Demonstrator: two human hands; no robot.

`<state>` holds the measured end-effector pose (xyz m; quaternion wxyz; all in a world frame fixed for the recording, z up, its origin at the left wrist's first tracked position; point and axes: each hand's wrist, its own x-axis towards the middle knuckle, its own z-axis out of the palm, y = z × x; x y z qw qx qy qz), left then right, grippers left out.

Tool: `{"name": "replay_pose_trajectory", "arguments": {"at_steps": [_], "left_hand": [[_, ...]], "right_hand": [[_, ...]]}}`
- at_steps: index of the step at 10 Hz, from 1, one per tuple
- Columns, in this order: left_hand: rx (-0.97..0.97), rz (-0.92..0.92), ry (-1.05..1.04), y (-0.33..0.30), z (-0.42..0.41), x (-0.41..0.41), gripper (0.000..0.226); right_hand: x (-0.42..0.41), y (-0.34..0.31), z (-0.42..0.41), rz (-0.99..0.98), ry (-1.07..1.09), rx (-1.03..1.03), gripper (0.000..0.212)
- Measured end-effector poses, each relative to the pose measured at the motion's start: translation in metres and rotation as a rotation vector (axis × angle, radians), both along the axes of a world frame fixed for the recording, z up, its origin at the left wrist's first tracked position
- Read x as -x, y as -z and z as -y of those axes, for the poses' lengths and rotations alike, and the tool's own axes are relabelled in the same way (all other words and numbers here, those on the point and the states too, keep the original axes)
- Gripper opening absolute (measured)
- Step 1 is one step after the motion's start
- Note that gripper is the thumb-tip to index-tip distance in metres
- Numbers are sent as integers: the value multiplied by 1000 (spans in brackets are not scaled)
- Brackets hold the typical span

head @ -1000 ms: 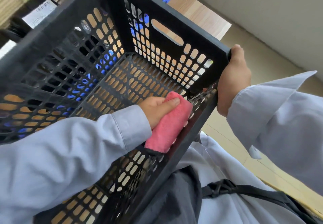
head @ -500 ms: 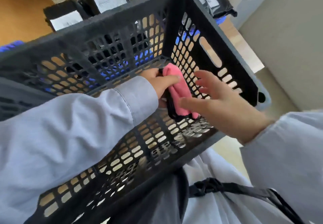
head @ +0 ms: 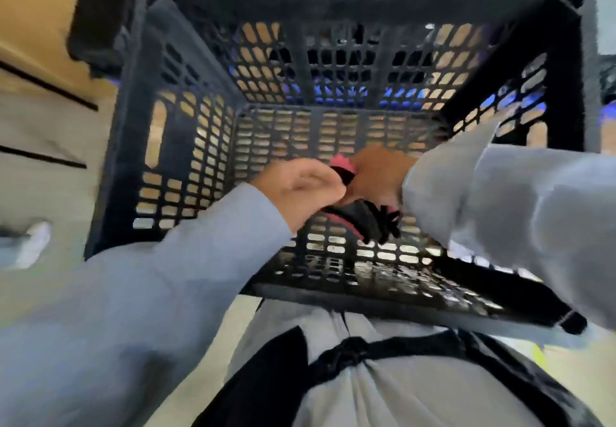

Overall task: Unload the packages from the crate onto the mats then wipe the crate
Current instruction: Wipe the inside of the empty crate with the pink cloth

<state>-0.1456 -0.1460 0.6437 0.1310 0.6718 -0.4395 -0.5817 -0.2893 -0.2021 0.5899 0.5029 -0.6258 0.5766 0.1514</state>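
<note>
The crate (head: 333,13), black and perforated, was tipped with its open mouth toward the camera, its lower wall resting against the person's body above a black strap (head: 383,348). Its latticed base was seen at the far end, and its interior held nothing but the two hands and a cloth (head: 340,162). Both hands were reached inside and were brought together near the lower wall. The left hand (head: 300,186) was curled, with its fingers closed toward the cloth at the point where the hands met; whether the cloth was actually pinched by it could not be told through the blur. The right hand (head: 376,173) was wrapped round the cloth, of which a pink edge was shown above the fingers and a pink-and-black fold was left hanging below the palm, just over the lattice. Both arms were covered by pale grey sleeves (head: 166,293). Through the holes of the far wall, blue patches and dark shapes were made out, too blurred to be identified. A wooden surface (head: 40,26) was seen to the left of the crate, with a dark object (head: 100,20) lying on it against the crate's left corner. A pale floor was visible lower left.
</note>
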Motion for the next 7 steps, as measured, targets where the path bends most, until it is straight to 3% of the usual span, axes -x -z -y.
{"name": "replay_pose_trajectory", "arguments": {"at_steps": [1,2,3,4,5,6,7], "left_hand": [[245,174,-81,2,-34,-11,13],[435,480,-96,1,-61,-22,13],[602,740,-198,12,-81,-32,20],[605,851,-461,25,-99,-31,40],[607,859,-760,32,-112,-33,67],[411,516,-1241,32,-110,-42,81],[173,-5,-1686,30,-87,-38,50]], "right_hand": [[-17,31,1,-65,-220,-5,17],[-17,57,-7,-164,-396,22,15],[-16,72,-16,-175,-522,-33,38],[-14,137,-30,-191,-582,-18,69],[-21,134,-39,-237,-559,-127,60],[-23,133,-44,-223,-514,-102,39],[-22,134,-50,-173,-482,-101,47]]}}
